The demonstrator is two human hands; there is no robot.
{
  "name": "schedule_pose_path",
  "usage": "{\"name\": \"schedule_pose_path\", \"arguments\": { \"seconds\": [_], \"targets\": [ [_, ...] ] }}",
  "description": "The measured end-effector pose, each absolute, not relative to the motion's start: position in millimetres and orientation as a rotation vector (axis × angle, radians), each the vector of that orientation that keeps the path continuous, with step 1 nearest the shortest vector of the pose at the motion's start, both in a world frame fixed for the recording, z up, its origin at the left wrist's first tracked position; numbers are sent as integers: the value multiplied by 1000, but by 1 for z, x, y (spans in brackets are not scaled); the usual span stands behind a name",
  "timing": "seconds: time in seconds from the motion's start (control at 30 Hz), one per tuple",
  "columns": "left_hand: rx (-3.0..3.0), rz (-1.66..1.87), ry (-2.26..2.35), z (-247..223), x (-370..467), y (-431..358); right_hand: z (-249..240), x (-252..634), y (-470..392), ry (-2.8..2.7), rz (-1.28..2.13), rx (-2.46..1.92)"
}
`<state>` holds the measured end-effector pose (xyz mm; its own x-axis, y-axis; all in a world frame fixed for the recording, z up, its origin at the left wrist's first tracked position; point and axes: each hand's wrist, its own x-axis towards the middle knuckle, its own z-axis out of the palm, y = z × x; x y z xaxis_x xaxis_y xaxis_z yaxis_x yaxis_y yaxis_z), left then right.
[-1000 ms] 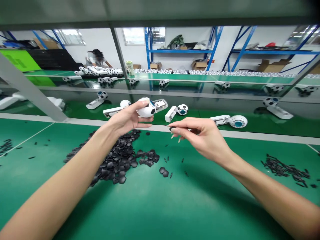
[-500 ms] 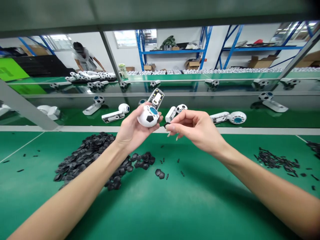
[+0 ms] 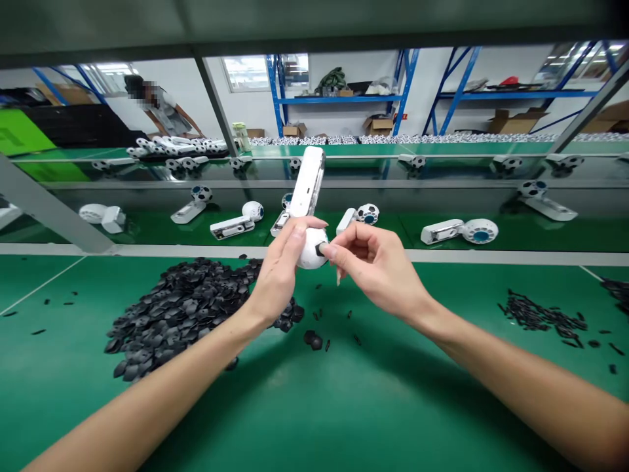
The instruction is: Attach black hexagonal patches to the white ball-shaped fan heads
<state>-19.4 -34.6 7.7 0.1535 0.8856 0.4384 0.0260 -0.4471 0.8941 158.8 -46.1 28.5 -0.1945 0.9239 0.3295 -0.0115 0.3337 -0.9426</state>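
Starting at the left, the distant person [image 3: 167,111] leans farther over than half a second ago, while the large pile of black pieces [image 3: 181,308] lies on the green tabletop [image 3: 295,419] much as it did. The bigger change is in the middle. The left grip [image 3: 278,275] has rolled the white unit around: its open side with the circuitry and the ball's blue disc faced the camera before, and now the closed back of the handle [image 3: 306,187] does, standing up and tilted slightly to the right. That grip is wrapped around the place where handle and ball [image 3: 308,257] meet, so the unit is held up above the front of the tabletop. At the ball's right side, the black piece [image 3: 320,249], which was apart from it a moment ago, is now up against the surface. The right grip [image 3: 381,262] is narrow, with thumb and forefinger pinching that piece. I read this as the shift from bringing the piece over to fitting it on the ball, though the fingertips hide whether it is seated. Farther right, another white unit [image 3: 442,231] rests beyond the pale rail, and the heap of thin black slivers [image 3: 540,311] on the tabletop looks undisturbed.
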Motion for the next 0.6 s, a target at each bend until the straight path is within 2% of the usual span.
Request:
{"name": "schedule_pose_path", "arguments": {
  "seconds": [0.4,0.6],
  "targets": [
    [1923,1502,1037,18,-17,-42,44,176,-49,-1630,1307,-811],
    [1734,1567,967,17,-23,-26,50,185,-50,-1651,1114,-924]
  ]
}}
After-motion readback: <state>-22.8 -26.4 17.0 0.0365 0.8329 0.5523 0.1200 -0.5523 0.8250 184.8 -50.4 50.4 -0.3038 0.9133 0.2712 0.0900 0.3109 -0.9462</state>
